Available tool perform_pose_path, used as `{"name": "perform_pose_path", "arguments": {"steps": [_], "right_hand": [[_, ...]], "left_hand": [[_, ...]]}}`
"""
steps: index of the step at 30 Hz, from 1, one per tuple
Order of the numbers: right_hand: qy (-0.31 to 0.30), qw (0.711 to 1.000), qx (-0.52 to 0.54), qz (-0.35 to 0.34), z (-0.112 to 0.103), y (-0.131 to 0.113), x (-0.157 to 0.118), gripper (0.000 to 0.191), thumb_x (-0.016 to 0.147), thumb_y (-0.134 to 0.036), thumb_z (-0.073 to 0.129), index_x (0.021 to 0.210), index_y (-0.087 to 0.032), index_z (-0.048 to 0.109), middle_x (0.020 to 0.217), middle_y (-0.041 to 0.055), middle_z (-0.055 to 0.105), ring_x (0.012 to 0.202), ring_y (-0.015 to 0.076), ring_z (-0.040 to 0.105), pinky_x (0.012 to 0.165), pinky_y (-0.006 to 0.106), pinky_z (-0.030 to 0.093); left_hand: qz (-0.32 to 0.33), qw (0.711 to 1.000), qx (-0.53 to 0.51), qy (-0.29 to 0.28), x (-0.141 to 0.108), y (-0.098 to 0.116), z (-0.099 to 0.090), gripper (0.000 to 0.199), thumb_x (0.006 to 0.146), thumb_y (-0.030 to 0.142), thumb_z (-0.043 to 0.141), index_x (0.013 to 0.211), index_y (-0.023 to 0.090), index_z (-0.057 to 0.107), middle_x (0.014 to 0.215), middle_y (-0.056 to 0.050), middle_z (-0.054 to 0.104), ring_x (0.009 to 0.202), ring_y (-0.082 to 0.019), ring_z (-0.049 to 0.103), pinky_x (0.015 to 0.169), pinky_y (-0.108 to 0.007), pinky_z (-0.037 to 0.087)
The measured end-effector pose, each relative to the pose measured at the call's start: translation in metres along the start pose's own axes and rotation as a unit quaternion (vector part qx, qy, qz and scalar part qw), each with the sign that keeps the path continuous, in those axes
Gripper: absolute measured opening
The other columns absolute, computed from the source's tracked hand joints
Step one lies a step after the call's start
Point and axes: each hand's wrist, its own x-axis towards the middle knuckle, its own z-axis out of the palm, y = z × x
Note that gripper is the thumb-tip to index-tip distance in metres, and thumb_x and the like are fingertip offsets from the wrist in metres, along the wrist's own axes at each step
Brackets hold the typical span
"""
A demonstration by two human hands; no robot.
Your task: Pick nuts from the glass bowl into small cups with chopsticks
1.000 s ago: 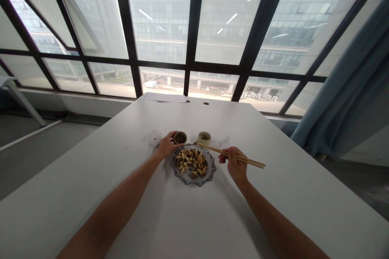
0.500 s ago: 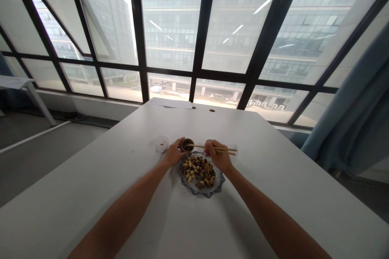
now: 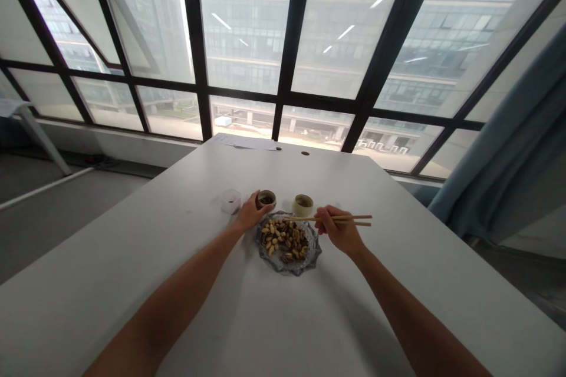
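Note:
My left hand (image 3: 250,212) is wrapped round the side of a small brown cup (image 3: 266,200) with dark bits inside. In my right hand (image 3: 336,230) is a pair of chopsticks (image 3: 356,220), their tips pointing left over the far part of a scalloped glass plate (image 3: 289,271). Several nuts (image 3: 286,240) lie on that plate, some pale and long, others darker. Just beyond the plate stands a pale green cup (image 3: 303,206). A small clear plastic container (image 3: 230,202) sits left of my left hand, with a little something at its bottom.
Everything stands on a white table (image 3: 186,259). Sheets of paper (image 3: 245,142) lie at its far edge, near two round holes. Tall framed windows rise behind it, and a blue curtain (image 3: 508,135) hangs at the right.
My right hand has drawn back to the right with the chopsticks, their tips leaving the brown cup for above the plate. The pale green cup now shows fully. My left hand stays on the brown cup.

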Motion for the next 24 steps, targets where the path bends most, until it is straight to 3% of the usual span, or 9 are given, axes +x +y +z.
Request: {"name": "perform_pose_path", "arguments": {"steps": [6, 11, 19, 21, 24], "right_hand": [[-0.042, 0.997, -0.059, -0.037, 0.009, 0.006, -0.008, 0.04, 0.083, -0.054, 0.068, 0.062, -0.02, 0.069, 0.054, 0.0032, 0.067, 0.046, 0.0159, 0.059, 0.045, 0.026, 0.048], [-0.013, 0.996, -0.074, -0.043, 0.014, 0.005, -0.012, 0.043, 0.087, -0.055, 0.062, 0.064, -0.02, 0.069, 0.054, 0.0026, 0.066, 0.044, 0.0154, 0.058, 0.042, 0.025, 0.045], [-0.021, 0.995, -0.084, -0.039, 0.023, -0.007, -0.019, 0.046, 0.085, -0.059, 0.062, 0.06, -0.021, 0.067, 0.05, 0.0017, 0.064, 0.042, 0.0139, 0.056, 0.042, 0.024, 0.044], [-0.005, 0.998, -0.055, -0.028, 0.023, -0.008, -0.019, 0.048, 0.083, -0.063, 0.063, 0.061, -0.02, 0.067, 0.05, 0.002, 0.064, 0.04, 0.0139, 0.056, 0.039, 0.024, 0.043], [0.072, 0.997, 0.036, 0.022, 0.017, 0.0, -0.015, 0.053, 0.076, -0.07, 0.065, 0.064, -0.018, 0.066, 0.048, 0.0022, 0.062, 0.035, 0.0133, 0.054, 0.034, 0.024, 0.04]], "left_hand": [[-0.001, 1.0, 0.006, -0.005, 0.002, -0.004, 0.0, 0.077, 0.079, 0.052, 0.067, 0.141, 0.011, 0.045, 0.141, -0.019, 0.055, 0.131, -0.031, 0.053, 0.113, -0.043, 0.038], [0.005, 1.0, 0.007, 0.004, 0.002, -0.006, 0.001, 0.078, 0.078, 0.053, 0.067, 0.141, 0.011, 0.046, 0.142, -0.02, 0.054, 0.133, -0.031, 0.051, 0.113, -0.044, 0.037], [0.004, 1.0, 0.017, 0.015, 0.001, -0.01, 0.003, 0.074, 0.081, 0.051, 0.064, 0.14, 0.01, 0.046, 0.141, -0.019, 0.055, 0.132, -0.03, 0.052, 0.112, -0.044, 0.039], [0.013, 0.999, 0.011, 0.032, 0.0, -0.01, 0.003, 0.072, 0.084, 0.05, 0.061, 0.142, 0.011, 0.044, 0.143, -0.019, 0.053, 0.134, -0.029, 0.05, 0.113, -0.043, 0.038], [0.058, 0.995, -0.003, 0.077, -0.004, -0.001, 0.0, 0.063, 0.092, 0.048, 0.049, 0.145, 0.014, 0.04, 0.149, -0.016, 0.047, 0.138, -0.025, 0.046, 0.115, -0.043, 0.036]]}}
